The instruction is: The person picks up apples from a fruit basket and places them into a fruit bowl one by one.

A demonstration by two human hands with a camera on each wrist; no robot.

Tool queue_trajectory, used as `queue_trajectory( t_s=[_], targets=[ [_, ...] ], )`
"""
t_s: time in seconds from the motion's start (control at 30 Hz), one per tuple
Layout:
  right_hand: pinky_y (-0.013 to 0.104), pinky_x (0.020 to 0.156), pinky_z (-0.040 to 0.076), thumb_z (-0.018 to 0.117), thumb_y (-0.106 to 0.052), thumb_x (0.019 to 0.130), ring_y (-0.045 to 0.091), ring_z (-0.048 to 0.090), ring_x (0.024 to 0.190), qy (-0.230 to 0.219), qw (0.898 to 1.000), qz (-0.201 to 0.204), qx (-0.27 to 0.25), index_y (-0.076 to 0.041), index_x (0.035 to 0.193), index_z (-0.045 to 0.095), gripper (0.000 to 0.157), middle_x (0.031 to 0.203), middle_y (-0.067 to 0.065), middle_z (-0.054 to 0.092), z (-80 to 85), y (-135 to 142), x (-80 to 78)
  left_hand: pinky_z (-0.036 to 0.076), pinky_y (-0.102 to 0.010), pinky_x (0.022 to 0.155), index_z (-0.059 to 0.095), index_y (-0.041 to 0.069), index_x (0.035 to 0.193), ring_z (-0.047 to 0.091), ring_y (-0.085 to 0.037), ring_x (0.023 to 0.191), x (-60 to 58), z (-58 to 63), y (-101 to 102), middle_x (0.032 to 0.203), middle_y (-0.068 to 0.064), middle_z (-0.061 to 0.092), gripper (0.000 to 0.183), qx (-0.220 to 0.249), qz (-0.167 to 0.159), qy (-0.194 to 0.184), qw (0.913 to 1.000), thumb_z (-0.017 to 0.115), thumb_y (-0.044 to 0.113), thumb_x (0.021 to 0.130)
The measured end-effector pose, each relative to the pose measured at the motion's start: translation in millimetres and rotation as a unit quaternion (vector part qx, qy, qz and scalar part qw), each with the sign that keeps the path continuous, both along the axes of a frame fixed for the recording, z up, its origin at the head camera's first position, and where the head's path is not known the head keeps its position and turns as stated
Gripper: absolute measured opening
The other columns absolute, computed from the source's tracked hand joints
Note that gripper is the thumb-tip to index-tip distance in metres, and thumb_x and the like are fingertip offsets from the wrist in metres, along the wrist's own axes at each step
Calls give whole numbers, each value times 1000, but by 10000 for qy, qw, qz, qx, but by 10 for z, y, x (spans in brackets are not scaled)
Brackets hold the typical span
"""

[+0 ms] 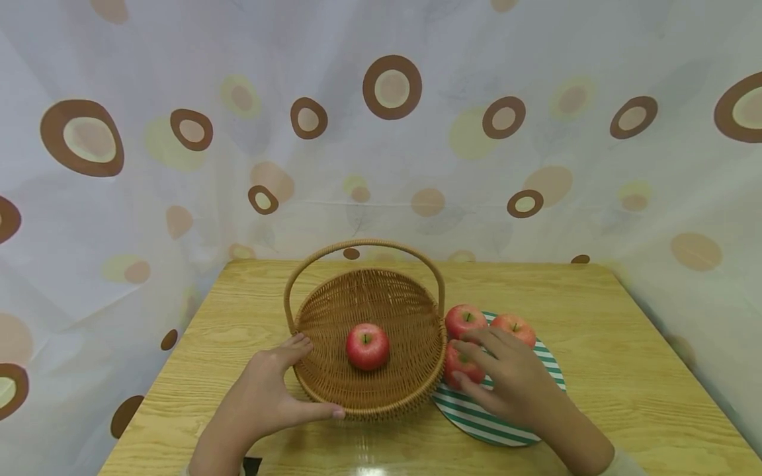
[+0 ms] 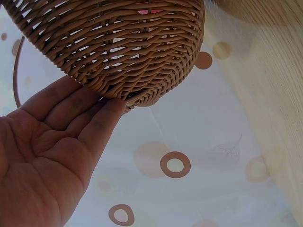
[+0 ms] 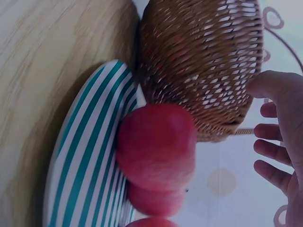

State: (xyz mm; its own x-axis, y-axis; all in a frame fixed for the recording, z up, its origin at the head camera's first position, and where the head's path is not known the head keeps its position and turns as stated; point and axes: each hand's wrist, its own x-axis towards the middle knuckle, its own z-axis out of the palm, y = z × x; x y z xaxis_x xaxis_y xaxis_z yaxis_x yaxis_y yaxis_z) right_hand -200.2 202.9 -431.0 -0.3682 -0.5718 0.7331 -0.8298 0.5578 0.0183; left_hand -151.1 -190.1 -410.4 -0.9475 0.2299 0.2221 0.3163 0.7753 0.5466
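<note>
A brown wicker basket (image 1: 407, 320) with an arched handle stands near the table's middle, with one red apple (image 1: 367, 354) inside. My left hand (image 1: 264, 390) spreads around the basket's left side; in the left wrist view its nearly straight fingers touch the weave. On the right, my right hand (image 1: 520, 380) hangs with spread, slightly bent fingers over a striped plate (image 1: 488, 426). Below its fingers is a red apple (image 1: 458, 370); the right wrist view has the hand (image 3: 289, 123) apart from the nearest apple (image 3: 156, 146). Two more apples, one red (image 1: 464, 318) and one paler (image 1: 519, 328), sit behind.
The wooden table (image 1: 625, 396) extends on both sides of the basket and plate. A white sheet (image 1: 452, 86) with brown and yellow circles hangs behind and along the sides. The plate's left edge lies close against the basket. A small black object (image 1: 253, 466) shows beside the left wrist.
</note>
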Motion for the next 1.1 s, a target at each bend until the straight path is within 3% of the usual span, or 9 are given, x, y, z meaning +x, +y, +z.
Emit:
queue_trajectory(
  t_s=[0.27,0.87,1.1],
  targets=[
    [41,86,59,62,-42,106,24,72,105,-23,9992,304,-242,-10,114,78,36,113,2,75,75,-118,45,54,-54,110,69,-1,138,59,-37,141,4,8,6,147,-18,64,120,-22,-3,30,10000,84,87,57],
    [39,83,60,66,-37,104,21,72,103,-274,9980,497,-264,-12,118,78,31,118,3,73,134,-251,39,54,-56,111,69,-3,137,58,-39,142,4,15,22,147,-20,64,118,-45,-38,-6,10000,84,85,61],
    [38,87,59,75,-34,98,19,70,107,-424,9976,457,-308,-14,119,78,30,119,4,74,137,-313,-6,54,-57,110,68,-4,137,58,-41,141,5,17,24,146,-23,64,117,-5,-110,-51,9999,83,85,63]
  ],
)
